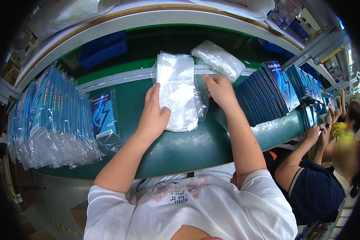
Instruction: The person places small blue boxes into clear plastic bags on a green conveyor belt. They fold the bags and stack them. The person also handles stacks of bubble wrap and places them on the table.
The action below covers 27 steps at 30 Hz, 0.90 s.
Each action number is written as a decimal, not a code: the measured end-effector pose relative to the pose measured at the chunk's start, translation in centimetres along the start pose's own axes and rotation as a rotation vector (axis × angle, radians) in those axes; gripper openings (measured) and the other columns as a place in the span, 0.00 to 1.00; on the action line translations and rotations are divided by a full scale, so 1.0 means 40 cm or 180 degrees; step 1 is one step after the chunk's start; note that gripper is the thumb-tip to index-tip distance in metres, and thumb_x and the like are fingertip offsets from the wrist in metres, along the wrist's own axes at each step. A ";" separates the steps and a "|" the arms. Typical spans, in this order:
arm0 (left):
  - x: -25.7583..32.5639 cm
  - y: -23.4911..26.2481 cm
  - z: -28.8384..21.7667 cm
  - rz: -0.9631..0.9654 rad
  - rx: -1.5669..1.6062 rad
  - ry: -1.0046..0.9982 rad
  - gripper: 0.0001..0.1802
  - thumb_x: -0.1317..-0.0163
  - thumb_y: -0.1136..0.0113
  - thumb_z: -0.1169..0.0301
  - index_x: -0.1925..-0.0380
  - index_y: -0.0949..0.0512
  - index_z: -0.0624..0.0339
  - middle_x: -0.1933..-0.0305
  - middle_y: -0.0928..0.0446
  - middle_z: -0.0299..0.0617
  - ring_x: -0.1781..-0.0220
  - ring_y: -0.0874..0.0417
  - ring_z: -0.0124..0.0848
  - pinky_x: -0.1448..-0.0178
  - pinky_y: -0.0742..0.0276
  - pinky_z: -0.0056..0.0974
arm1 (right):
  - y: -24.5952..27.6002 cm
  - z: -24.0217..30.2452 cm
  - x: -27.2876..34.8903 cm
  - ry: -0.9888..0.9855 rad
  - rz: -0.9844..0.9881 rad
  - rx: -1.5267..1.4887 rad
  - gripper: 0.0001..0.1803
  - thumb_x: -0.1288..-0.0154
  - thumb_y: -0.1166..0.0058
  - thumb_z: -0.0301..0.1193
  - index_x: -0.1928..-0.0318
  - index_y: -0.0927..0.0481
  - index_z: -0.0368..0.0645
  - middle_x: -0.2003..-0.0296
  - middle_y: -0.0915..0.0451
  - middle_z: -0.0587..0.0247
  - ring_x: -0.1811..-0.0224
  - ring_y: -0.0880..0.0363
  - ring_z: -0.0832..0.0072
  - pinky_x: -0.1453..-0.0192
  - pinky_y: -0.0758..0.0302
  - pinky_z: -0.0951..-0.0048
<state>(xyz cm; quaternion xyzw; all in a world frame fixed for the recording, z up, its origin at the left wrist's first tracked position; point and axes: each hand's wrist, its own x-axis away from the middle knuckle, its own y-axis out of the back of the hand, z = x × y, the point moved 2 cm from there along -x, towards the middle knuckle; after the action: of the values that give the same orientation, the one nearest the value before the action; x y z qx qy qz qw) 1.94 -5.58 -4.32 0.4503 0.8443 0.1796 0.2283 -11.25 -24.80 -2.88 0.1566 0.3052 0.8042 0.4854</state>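
A stack of clear plastic bags (177, 106) lies on the green table in front of me. My left hand (154, 114) grips its left edge, thumb on top and fingers along the side. Just off the stack's right edge is my right hand (221, 91), fingers curled in; whether anything is between them is hidden. Behind it rests a crumpled clear plastic package (220, 60). Left of my left arm, a blue box in a clear bag (103, 114) lies flat, beside a row of bagged blue boxes (52, 108) standing on edge.
To the right, unbagged blue boxes (264, 94) stand in a leaning row, with more blue boxes (306, 86) beyond. A co-worker's hands (316, 134) are at the table's right end. A shelf (168, 15) crosses above the back; a blue bin (104, 49) sits beneath it.
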 end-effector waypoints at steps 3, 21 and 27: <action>-0.012 0.013 0.003 0.0033 0.0031 0.0035 0.35 0.46 0.51 0.77 0.36 0.47 0.70 0.34 0.45 0.60 0.34 0.40 0.54 0.32 0.41 0.44 | -0.042 0.027 -0.042 0.0472 0.0040 0.1081 0.18 0.43 0.43 0.37 0.69 0.22 0.30 0.77 0.22 0.49 0.75 0.22 0.65 0.67 0.28 0.67; 0.011 -0.006 0.018 -0.0591 -0.0347 -0.0052 0.25 0.41 0.47 0.72 0.43 0.35 0.67 0.35 0.41 0.56 0.33 0.41 0.51 0.31 0.43 0.45 | 0.060 0.188 0.016 0.0731 0.0442 -0.2399 0.06 0.37 0.47 0.27 0.62 0.23 0.37 0.73 0.22 0.67 0.77 0.28 0.83 0.70 0.35 0.83; 0.008 0.003 0.016 -0.0716 0.0036 -0.0062 0.24 0.40 0.49 0.72 0.43 0.35 0.67 0.37 0.38 0.54 0.35 0.36 0.48 0.32 0.41 0.42 | -0.087 0.116 0.006 0.0569 -0.0424 -0.0309 0.19 0.44 0.40 0.31 0.56 0.26 0.30 0.64 0.22 0.50 0.63 0.23 0.63 0.55 0.27 0.68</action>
<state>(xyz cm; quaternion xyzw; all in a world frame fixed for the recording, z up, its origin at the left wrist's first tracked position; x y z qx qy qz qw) 2.22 -5.19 -4.84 0.3557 0.8882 0.1438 0.2527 -6.41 -21.82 -1.59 0.0400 0.3176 0.7947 0.5157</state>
